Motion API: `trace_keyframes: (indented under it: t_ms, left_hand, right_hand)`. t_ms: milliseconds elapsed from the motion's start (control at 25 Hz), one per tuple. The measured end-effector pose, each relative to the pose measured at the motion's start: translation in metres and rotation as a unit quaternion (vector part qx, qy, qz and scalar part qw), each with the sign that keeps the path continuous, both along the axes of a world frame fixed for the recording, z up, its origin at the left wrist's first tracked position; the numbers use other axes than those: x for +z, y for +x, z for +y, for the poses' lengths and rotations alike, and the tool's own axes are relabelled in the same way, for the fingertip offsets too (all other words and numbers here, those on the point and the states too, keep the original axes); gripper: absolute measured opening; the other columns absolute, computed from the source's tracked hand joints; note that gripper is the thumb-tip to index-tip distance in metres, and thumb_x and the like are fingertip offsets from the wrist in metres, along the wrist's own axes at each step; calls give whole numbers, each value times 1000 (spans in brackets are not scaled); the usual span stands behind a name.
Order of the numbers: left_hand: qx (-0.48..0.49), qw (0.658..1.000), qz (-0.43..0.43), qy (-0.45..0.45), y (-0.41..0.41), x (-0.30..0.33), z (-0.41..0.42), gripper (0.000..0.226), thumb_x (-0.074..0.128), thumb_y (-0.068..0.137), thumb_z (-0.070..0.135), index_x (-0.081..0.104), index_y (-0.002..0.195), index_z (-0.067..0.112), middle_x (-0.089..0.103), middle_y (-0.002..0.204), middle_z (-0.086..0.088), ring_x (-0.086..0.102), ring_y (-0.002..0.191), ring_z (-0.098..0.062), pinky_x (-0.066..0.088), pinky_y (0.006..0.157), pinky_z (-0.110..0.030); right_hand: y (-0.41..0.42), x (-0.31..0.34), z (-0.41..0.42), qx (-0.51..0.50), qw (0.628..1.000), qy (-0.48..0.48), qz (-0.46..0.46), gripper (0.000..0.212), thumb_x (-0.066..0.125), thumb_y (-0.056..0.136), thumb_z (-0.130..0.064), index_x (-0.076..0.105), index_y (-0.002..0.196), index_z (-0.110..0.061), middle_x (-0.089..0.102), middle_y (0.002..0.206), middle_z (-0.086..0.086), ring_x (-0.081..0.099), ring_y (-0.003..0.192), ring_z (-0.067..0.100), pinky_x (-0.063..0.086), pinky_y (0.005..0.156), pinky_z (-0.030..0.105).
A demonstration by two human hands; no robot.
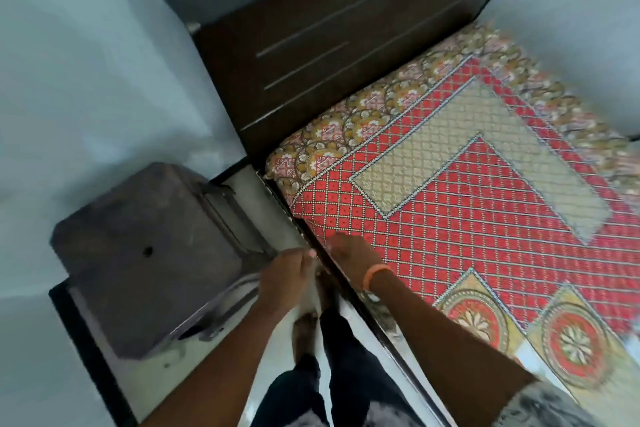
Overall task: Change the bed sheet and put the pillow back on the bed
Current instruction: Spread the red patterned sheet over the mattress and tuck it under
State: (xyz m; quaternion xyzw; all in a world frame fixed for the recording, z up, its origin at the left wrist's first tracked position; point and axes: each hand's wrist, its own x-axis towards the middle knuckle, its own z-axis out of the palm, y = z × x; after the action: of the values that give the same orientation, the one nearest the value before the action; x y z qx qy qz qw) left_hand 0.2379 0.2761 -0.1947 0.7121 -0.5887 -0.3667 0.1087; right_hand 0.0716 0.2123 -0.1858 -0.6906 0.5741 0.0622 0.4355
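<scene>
A red patterned bed sheet (467,211) with beige panels and a floral border covers the mattress, reaching up to the dark wooden headboard (311,55). My right hand (349,250), with an orange band at the wrist, lies on the sheet at the mattress's left edge, its fingers pressing the cloth toward the gap beside the frame. My left hand (287,274) hovers just left of that edge, over the floor gap, and its fingers look loosely curled. The frame is blurred, so whether it pinches any cloth is unclear. No pillow is in view.
A dark grey stool or small table (145,253) stands on the floor left of the bed, close to the headboard. A pale wall (86,62) runs behind it. My legs and bare feet (304,329) stand in the narrow strip between stool and bed frame.
</scene>
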Motion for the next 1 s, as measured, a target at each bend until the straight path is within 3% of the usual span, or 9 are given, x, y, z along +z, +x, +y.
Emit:
trace_keyframes:
  t_ms: [120,200,320,480,600,720,880,1000]
  left_hand:
    - [-27,998,45,-23,-14,58,18,28,40,103,28,62,89,17,57,84,0,60,83,-21,36,68,-27]
    - [-44,996,68,-33,-24,90,28,25,40,103,25,55,84,19,50,77,5,57,77,-22,36,64,-29]
    - [-51,995,76,-37,-42,121,39,26,41,103,28,60,91,14,57,82,3,56,76,-16,44,65,-32]
    - [-88,987,105,-80,-67,158,46,23,45,101,23,55,81,16,55,76,3,51,69,-12,33,57,-22]
    - [-89,985,116,-94,-86,172,44,19,46,100,24,62,95,15,62,88,2,58,78,-11,41,63,-22]
    - [-107,983,88,-122,-114,184,49,19,46,100,27,63,98,19,61,94,3,59,80,-10,48,65,-23]
    - [-146,977,93,-128,-177,196,79,17,48,99,24,63,96,18,57,100,1,58,81,-10,55,69,-31]
    - [-211,959,127,-140,-241,205,126,15,49,99,21,63,96,16,54,102,0,56,84,-14,50,74,-33]
  right_hand:
    - [-35,60,39,-197,977,-76,-8,19,50,98,-21,66,100,-11,67,96,11,61,88,28,36,68,28]
    - [-56,93,68,-263,962,-75,-6,15,52,97,-18,66,95,-12,64,88,7,58,81,24,37,66,29]
    - [-83,127,104,-318,942,-105,6,17,56,96,-15,69,102,-5,67,93,9,59,84,24,43,73,30]
    - [-108,162,133,-395,910,-127,1,15,57,95,-16,69,100,-8,68,93,6,62,83,23,48,73,27]
    - [-124,179,142,-417,898,-142,-2,17,56,95,-19,69,100,-9,69,95,6,64,90,25,52,82,34]
    - [-147,192,162,-450,876,-175,-15,19,56,96,-20,68,104,-9,69,98,6,63,91,24,50,81,32]
    - [-192,205,220,-522,826,-211,-27,14,60,94,-18,68,102,-10,69,94,4,62,88,20,46,77,27]
    - [-238,211,296,-613,756,-228,-28,13,63,91,-14,70,100,-8,69,91,7,63,88,22,43,76,25]
